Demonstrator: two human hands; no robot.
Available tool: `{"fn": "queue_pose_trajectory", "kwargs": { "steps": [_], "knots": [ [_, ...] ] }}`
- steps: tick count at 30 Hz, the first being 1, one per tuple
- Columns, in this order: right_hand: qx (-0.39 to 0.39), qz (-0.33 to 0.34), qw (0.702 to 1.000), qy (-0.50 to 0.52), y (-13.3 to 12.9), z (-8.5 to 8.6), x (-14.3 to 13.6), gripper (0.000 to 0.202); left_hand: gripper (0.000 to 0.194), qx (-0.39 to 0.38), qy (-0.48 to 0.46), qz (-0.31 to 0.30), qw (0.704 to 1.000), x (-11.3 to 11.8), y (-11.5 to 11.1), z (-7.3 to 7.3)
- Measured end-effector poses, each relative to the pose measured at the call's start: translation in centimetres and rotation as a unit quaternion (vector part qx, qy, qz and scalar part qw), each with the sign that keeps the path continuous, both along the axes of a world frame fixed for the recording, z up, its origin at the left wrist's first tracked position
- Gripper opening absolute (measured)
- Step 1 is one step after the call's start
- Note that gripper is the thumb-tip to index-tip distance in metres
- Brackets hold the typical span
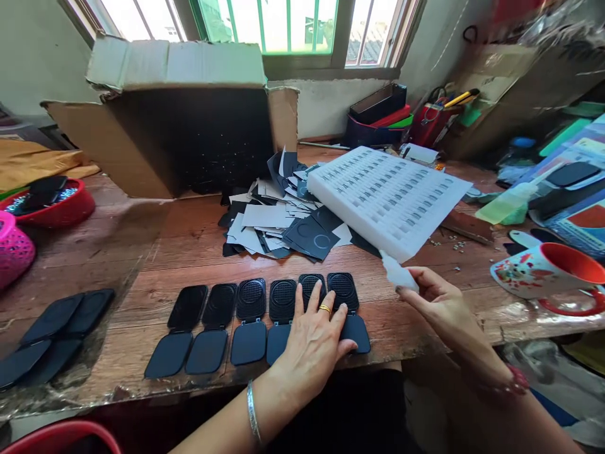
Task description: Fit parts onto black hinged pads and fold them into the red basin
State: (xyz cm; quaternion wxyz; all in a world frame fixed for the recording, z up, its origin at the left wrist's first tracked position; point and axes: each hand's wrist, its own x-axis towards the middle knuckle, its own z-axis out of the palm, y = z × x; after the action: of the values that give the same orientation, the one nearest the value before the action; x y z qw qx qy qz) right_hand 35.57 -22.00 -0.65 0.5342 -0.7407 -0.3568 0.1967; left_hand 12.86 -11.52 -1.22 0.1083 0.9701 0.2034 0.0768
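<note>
Several black hinged compact cases point(250, 299) lie opened flat in a row along the table's near edge, textured halves away from me and smooth halves towards me. My left hand point(309, 334) rests on the cases at the right end of the row, fingers spread, covering parts of them. To the right, my right hand point(437, 302) pinches a small white squeeze bottle point(399, 276), its narrow tip pointing up and left. That tip is close to the near corner of a white foam tray point(387, 195) with rows of small slots holding little pieces.
Loose black and white card pieces point(269, 217) are heaped behind the row. An open cardboard box point(189, 126) stands at the back. Closed black cases point(57, 328) lie at left, near a red bowl point(57, 205). At right is a patterned mug point(524, 271) on its side.
</note>
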Motion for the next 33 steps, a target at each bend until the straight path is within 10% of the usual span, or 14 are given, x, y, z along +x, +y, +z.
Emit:
{"fn": "queue_pose_trajectory", "kwargs": {
  "steps": [8, 23, 33],
  "knots": [
    [-0.006, 0.0, 0.993, 0.122, 2.0, -0.2, -0.8, 0.045, 0.055, 0.01, 0.005, 0.008, 1.0, 0.1, -0.5, 0.4],
    [0.019, 0.006, 0.982, -0.186, 5.0, -0.2, -1.1, 0.047, 0.054, 0.025, 0.01, 0.0, 1.0, 0.3, -0.2, 0.4],
    [0.013, 0.008, 0.98, -0.196, 6.2, -1.5, -0.6, 0.048, 0.055, 0.027, 0.019, -0.003, 0.999, 0.4, -0.3, 0.3]
  ]
}}
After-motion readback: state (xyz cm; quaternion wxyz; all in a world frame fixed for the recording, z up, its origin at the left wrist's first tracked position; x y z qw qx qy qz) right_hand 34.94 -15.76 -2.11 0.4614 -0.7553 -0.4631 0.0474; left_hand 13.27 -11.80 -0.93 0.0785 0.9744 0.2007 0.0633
